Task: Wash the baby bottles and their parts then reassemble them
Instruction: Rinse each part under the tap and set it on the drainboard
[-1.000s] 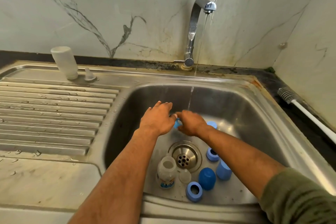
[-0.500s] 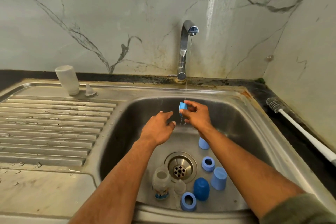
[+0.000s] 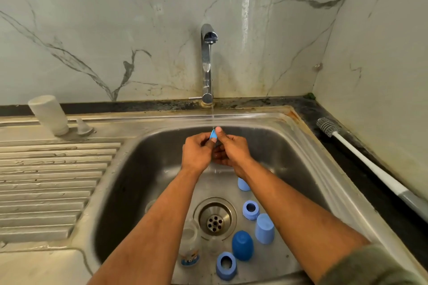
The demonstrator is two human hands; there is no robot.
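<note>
Both hands meet under the thin stream from the tap (image 3: 209,62), above the back of the sink (image 3: 308,146). The left hand (image 3: 196,150) and right hand (image 3: 231,149) pinch a small blue part (image 3: 213,134) between them. On the sink floor by the drain (image 3: 215,218) lie a clear bottle (image 3: 190,249), a dark blue cap (image 3: 242,246), pale blue caps and rings. A bottle brush (image 3: 361,157) lies along the counter's right edge.

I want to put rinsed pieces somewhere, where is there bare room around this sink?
The ribbed drainboard is bare in front of the white bottle and small nipple. The basin floor round the drain is crowded with blue rings and caps.
</note>
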